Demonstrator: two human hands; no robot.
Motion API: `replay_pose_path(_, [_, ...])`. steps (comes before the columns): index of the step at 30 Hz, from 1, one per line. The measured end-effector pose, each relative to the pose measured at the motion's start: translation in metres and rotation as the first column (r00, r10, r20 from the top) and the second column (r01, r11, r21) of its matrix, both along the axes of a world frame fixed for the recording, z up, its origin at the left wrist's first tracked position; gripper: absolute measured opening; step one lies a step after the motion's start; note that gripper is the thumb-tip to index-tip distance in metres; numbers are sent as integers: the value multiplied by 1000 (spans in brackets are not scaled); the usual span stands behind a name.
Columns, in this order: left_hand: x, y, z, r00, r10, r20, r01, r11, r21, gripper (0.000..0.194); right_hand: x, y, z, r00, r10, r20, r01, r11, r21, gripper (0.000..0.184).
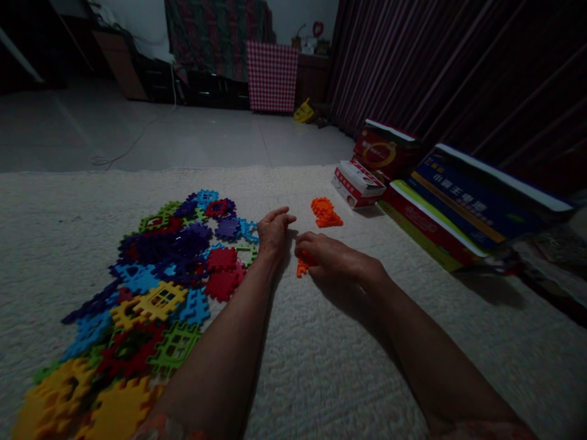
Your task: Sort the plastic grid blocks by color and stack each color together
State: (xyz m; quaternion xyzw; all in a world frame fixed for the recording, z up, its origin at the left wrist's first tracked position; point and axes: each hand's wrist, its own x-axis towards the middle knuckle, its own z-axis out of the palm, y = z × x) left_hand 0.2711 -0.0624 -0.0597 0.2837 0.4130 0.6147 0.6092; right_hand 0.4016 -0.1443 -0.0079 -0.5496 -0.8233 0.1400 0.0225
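My left hand (274,231) is just above the mat at the right edge of a pile of plastic interlocking toy tiles (222,260). Its fingers point right, loosely apart, with nothing visible in them. My right hand (328,255) curls over an orange interlocking tile (301,267) on the mat; its palm and fingers cover most of that tile. Beyond the right hand lies a small group of orange tiles (324,211), partly overlapping. The pile on the left mixes purple, blue, red, green and yellow tiles, some with window-shaped cutouts.
A pale quilted mat (321,366) covers the floor. On the right stand a small white-and-red box (358,183), a red box (383,148) and a large blue box (472,195) before dark curtains (440,73). A white cable (137,139) lies on the tiled floor behind.
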Motion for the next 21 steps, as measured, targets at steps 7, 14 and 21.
replay_pose_path(7, [0,-2,4,1000,-5,-8,5,1000,-26,38,8,7,4,999,34,12,-33,999,-20,16])
replay_pose_path(14, [1,-3,6,999,-19,-38,17,999,-41,40,17,2,26,890,-336,309,341,939,40,24])
replay_pose_path(21, [0,-1,3,997,-20,-74,19,1000,-16,37,14,1,19,879,-347,328,353,935,43,33])
